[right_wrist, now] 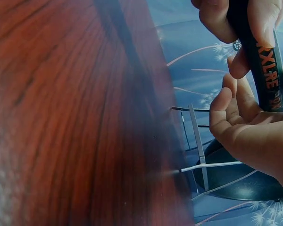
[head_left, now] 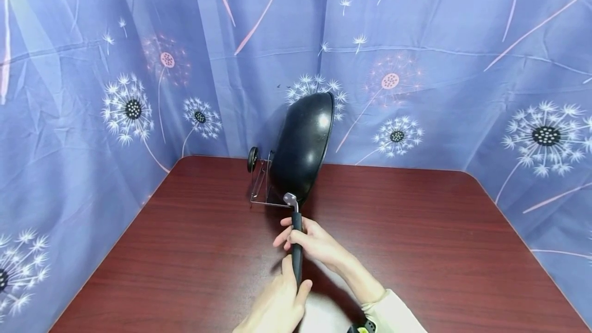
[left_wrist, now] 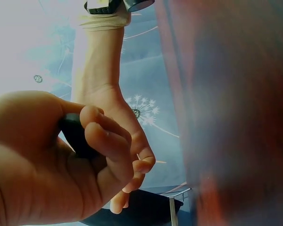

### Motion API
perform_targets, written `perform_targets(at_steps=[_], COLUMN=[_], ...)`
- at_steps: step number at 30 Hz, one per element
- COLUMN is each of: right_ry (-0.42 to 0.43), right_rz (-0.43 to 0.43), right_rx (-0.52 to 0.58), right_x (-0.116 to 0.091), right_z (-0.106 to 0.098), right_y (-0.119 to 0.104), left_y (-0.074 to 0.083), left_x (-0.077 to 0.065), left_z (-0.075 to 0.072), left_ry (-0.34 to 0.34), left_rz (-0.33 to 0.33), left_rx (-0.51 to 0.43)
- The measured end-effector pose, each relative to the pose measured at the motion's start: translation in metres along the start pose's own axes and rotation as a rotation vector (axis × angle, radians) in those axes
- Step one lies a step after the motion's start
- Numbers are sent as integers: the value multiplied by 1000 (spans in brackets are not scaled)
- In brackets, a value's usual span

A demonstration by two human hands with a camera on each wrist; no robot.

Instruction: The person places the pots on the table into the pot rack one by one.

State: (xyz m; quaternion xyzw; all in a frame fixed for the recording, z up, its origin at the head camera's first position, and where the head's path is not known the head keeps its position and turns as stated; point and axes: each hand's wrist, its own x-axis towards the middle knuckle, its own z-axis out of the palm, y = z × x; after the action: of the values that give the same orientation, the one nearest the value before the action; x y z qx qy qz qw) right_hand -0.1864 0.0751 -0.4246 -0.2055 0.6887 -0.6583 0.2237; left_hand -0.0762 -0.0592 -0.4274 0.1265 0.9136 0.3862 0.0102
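A black wok (head_left: pixel 302 140) stands tilted up on its side near the back of the table, its rounded outside toward the left. Its black handle (head_left: pixel 297 261) points toward me, joined by a metal bracket. My left hand (head_left: pixel 279 297) grips the near end of that handle. Farther up, my right hand (head_left: pixel 321 243) holds the handle between thumb and fingers; orange lettering on the handle (right_wrist: pixel 266 70) shows in the right wrist view. A thin wire rack (head_left: pixel 265 203) lies against the wok's left side; the wok hides part of it.
At the rack's far left stands a small black disc (head_left: pixel 252 159). All this is on a dark red wood-grain table (head_left: pixel 416 251). Blue curtains (head_left: pixel 439 24) with dandelion prints hang behind the table and along both sides.
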Motion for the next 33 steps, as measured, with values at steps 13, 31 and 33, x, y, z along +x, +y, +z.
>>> perform_targets(at_steps=[13, 31, 33], right_ry=[36, 96, 107], right_rz=[19, -103, -119], right_rx=[-31, -178, -187], right_x=[-2, -19, -22], right_z=[-5, -30, -34], right_y=[0, 0, 1], left_y=[-6, -23, -26], left_x=[6, 10, 11], left_z=[-8, -31, -34], left_ry=[-56, -81, -82], left_rz=[34, 94, 85], left_rx=[-12, -171, -169])
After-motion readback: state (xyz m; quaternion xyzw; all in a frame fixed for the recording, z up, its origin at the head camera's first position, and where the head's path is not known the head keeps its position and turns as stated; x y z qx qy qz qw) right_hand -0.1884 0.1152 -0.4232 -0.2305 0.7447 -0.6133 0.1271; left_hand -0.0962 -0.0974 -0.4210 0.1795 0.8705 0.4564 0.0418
